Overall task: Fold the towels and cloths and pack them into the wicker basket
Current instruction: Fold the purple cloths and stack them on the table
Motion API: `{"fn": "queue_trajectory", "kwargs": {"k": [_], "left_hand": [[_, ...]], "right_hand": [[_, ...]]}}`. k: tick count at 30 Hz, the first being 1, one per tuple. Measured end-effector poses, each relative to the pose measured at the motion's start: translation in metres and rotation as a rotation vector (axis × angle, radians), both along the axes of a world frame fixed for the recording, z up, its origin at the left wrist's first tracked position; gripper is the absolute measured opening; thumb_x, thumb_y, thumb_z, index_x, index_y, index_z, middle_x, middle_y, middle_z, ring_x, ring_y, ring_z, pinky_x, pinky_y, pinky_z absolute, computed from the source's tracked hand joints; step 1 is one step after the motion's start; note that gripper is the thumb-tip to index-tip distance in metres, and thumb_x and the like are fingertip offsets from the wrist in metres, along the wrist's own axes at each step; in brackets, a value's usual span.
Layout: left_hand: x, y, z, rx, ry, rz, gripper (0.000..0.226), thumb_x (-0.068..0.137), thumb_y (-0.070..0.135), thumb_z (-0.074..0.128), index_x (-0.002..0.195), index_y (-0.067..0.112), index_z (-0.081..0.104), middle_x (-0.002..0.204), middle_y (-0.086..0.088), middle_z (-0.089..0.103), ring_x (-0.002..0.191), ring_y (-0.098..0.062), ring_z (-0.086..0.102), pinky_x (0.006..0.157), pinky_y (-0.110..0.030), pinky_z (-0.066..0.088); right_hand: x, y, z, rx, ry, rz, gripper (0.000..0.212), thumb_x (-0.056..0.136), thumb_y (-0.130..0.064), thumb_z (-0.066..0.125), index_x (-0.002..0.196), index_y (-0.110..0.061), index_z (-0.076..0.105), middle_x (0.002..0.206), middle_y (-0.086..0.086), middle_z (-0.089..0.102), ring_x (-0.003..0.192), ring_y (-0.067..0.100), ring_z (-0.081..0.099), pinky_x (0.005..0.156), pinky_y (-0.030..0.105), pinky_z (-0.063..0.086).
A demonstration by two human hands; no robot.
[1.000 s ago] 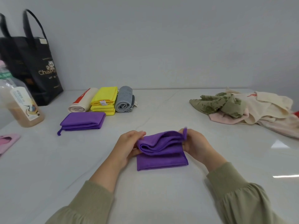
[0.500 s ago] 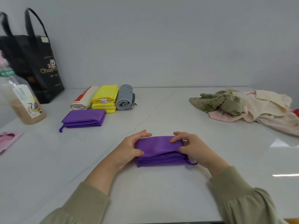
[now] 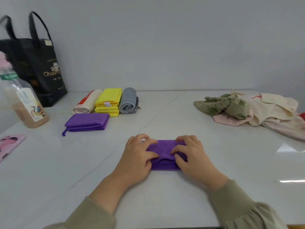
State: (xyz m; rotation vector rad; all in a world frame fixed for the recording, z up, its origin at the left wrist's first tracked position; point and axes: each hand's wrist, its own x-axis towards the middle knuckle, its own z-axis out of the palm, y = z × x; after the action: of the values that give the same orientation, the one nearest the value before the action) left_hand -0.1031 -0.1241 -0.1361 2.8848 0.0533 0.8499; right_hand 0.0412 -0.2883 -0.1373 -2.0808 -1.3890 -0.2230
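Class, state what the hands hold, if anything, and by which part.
The purple cloth, lying on the table: the left hand grips its left end, the right hand its right end.

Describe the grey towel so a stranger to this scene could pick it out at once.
Find the black tote bag at the table's far left. Right of it three cloths lie in a row. The grey towel is rightmost, beside the yellow stack, the only grey one.

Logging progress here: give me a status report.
Left grip and right grip both hold the folded purple cloth on white table. Wicker basket unseen. Nothing blocking.
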Motion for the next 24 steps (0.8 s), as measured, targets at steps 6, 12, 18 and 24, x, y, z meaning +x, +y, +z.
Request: {"fn": "queue_trajectory", "kwargs": {"k": [6,12,18,24], "left_hand": [[-0.005,-0.002,-0.006,-0.085,0.111,0.0,0.045,0.08,0.051,0.047,0.102,0.023,0.074,0.111,0.01,0.068,0.106,-0.003,0.056,0.085,-0.022,0.052],[-0.014,0.007,-0.007,-0.224,0.234,0.026,0.066,0.078,0.062,0.03,0.114,0.023,0.07,0.132,0.014,0.057,0.122,0.001,0.051,0.102,-0.016,0.037],[0.009,-0.001,0.022,-0.243,0.245,0.138,0.057,0.088,0.054,0.031,0.089,0.013,0.071,0.099,0.006,0.07,0.101,-0.014,0.057,0.088,-0.031,0.044],[0.035,-0.02,0.023,0.031,0.401,0.236,0.045,0.101,0.036,0.035,0.14,0.015,0.042,0.149,-0.002,0.037,0.141,-0.022,0.023,0.113,-0.036,0.022]], "right_hand": [[0.007,-0.003,-0.004,0.009,-0.087,0.108,0.008,0.072,-0.025,0.057,0.074,-0.023,0.065,0.079,-0.011,0.057,0.082,0.006,0.042,0.076,0.02,0.03],[0.011,-0.016,-0.008,-0.066,-0.372,0.14,0.019,0.076,-0.008,0.051,0.069,-0.022,0.062,0.066,-0.009,0.052,0.068,0.015,0.046,0.071,0.027,0.036],[0.006,-0.009,0.021,-0.136,0.031,0.02,0.045,0.093,-0.032,0.044,0.064,-0.002,0.061,0.058,0.007,0.058,0.062,0.024,0.051,0.068,0.03,0.04],[-0.006,0.018,0.018,-0.382,-0.106,-0.144,0.058,0.092,-0.036,0.018,0.136,-0.012,0.046,0.144,0.011,0.042,0.133,0.03,0.037,0.11,0.043,0.027]]}}
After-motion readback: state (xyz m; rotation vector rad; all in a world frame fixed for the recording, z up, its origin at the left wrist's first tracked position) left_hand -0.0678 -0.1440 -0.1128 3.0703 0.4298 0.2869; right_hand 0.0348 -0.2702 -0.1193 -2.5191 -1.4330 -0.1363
